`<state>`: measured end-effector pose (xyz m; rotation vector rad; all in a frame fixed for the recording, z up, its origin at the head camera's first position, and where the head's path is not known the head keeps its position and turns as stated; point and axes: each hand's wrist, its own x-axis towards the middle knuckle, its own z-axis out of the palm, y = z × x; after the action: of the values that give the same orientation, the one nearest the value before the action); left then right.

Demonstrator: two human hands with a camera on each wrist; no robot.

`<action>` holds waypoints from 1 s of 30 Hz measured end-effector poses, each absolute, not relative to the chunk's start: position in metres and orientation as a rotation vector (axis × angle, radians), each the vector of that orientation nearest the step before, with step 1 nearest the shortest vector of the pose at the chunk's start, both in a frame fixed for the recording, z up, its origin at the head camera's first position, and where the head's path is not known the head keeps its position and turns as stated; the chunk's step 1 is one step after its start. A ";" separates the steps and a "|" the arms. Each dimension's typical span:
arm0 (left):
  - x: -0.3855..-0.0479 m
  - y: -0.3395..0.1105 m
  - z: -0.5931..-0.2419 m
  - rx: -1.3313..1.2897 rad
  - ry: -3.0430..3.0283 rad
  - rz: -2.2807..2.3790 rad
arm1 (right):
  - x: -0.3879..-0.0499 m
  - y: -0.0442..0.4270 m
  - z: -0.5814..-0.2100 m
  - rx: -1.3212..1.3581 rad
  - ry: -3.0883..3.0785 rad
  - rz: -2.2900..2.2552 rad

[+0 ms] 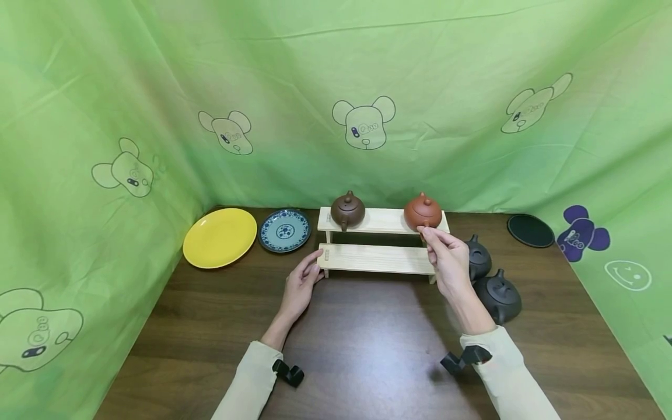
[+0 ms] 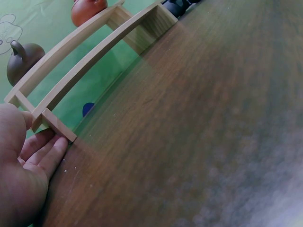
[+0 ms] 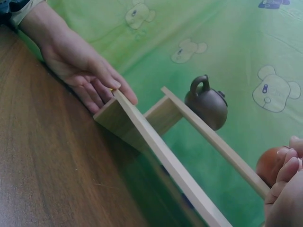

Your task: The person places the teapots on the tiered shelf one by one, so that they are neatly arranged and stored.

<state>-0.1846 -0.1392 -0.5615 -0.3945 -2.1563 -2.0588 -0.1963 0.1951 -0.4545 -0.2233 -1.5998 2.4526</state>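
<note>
A two-tier wooden display rack (image 1: pixel 375 258) stands on the table. At the left end of its lower board, my left hand (image 1: pixel 300 287) holds the rack, thumb and fingers about the corner and leg. A reddish-brown teapot (image 1: pixel 423 210) sits on the right of the upper board. The fingers of my right hand (image 1: pixel 450 259) pinch this pot's handle on the near side, partly covering it. A dark brown teapot (image 1: pixel 347 209) rests at the upper board's left; its loop handle shows in the right wrist view.
Two black teapots, one nearer (image 1: pixel 499 296) and one farther (image 1: pixel 478 258), stand right of the rack. A yellow plate (image 1: pixel 220 238) and a blue patterned plate (image 1: pixel 284 231) lie to the left. A dark oval tray (image 1: pixel 531 230) is at the back right. Green cloth (image 1: pixel 294 70) surrounds the table.
</note>
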 end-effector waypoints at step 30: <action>-0.178 -0.137 -0.549 -0.397 -2.174 -2.054 | -0.179 0.215 -0.462 -0.249 -1.656 2.363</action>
<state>-0.1784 -0.1366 -0.5485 -0.3971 -2.1738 -2.0544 -0.1794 0.2153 -0.4619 -0.2493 -1.6561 2.3632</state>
